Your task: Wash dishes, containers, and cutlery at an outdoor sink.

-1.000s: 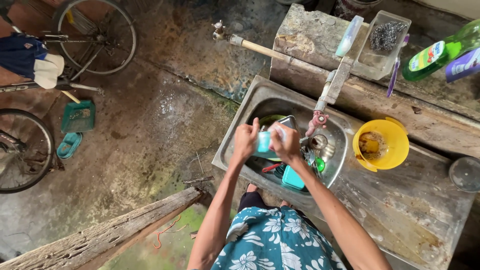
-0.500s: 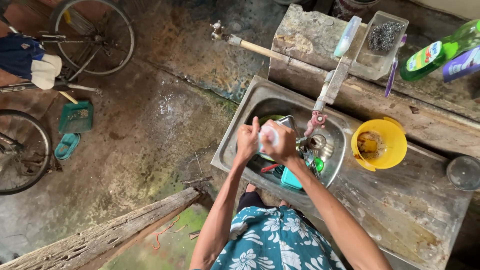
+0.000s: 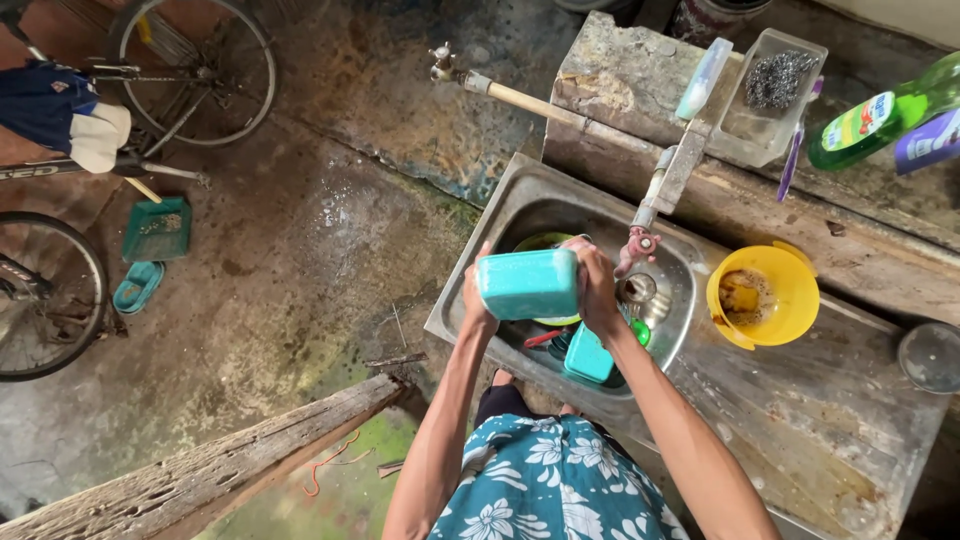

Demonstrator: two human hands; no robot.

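Observation:
I hold a teal rectangular plastic container (image 3: pixel 527 284) sideways over the steel sink (image 3: pixel 500 215). My left hand (image 3: pixel 477 300) grips its left end and my right hand (image 3: pixel 597 285) grips its right end. Below them in the basin lie a second teal container (image 3: pixel 588 356), a green plate (image 3: pixel 540 242) and small utensils. A tap with a red handle (image 3: pixel 637 245) hangs over the basin just right of my right hand.
A yellow bowl (image 3: pixel 790 290) holding a sponge sits on the worn counter right of the sink. On the ledge behind stand a clear tub with steel wool (image 3: pixel 772 85) and a green bottle (image 3: pixel 880 115). Bicycles (image 3: pixel 190 70) and a wooden beam (image 3: pixel 200 470) stand left.
The teal container has turned and lifted so its long side faces the camera; both hands have shifted to its ends.

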